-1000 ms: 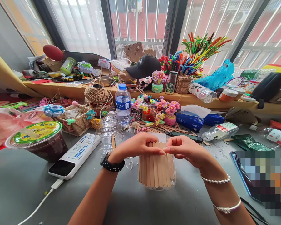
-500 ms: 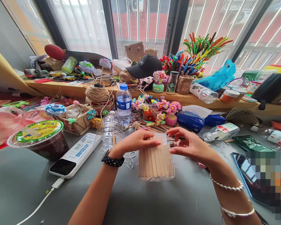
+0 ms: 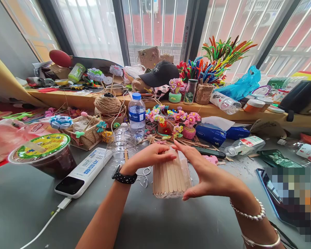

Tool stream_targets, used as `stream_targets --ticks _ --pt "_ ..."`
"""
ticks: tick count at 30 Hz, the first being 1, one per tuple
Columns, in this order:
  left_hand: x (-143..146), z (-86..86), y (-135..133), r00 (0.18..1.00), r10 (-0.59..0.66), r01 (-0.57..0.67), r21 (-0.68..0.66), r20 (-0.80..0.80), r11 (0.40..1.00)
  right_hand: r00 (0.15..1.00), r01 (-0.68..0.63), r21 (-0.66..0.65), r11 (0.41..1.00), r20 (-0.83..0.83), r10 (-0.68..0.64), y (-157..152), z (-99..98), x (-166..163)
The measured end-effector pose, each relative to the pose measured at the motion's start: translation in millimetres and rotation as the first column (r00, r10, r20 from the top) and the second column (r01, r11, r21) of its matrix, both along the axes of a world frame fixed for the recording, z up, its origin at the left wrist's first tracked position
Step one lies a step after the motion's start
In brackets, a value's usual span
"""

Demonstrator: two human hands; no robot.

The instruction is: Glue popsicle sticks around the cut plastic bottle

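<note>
A clear plastic container clad in upright wooden craft sticks (image 3: 169, 176) stands on the grey table (image 3: 145, 221) in front of me. My left hand (image 3: 147, 157) lies over its top left edge, fingers pressed on the stick tops. My right hand (image 3: 206, 171) cups its right side, thumb near the bottom and fingers stretched along the top. A black watch sits on my left wrist, silver bracelets on my right.
A cut clear bottle (image 3: 120, 145) and a water bottle (image 3: 136, 114) stand just behind. A white power bank (image 3: 83, 171) with cable and a sealed dark drink cup (image 3: 44, 154) lie at left. A phone (image 3: 277, 193) lies at right. Paper flowers, twine and loose sticks crowd the back.
My right hand moved from pinching the stick tops to cupping the container's right side. The container shifted slightly away from me. My left hand stayed on top.
</note>
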State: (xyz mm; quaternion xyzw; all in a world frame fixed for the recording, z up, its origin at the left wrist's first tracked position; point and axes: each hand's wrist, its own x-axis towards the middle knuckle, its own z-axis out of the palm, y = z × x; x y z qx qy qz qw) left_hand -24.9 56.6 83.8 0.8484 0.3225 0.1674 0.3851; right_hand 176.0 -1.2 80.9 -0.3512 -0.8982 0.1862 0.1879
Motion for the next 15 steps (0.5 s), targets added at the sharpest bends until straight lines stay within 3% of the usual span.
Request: stream_targets --ticks 15 --pt "1.8 3.1 -2.3 1.0 -0.015 0.015 -0.007 -0.007 1.0 0.998 0.051 -0.063 0.997 -0.043 -0.053 -1.0 0.3 -1.8"
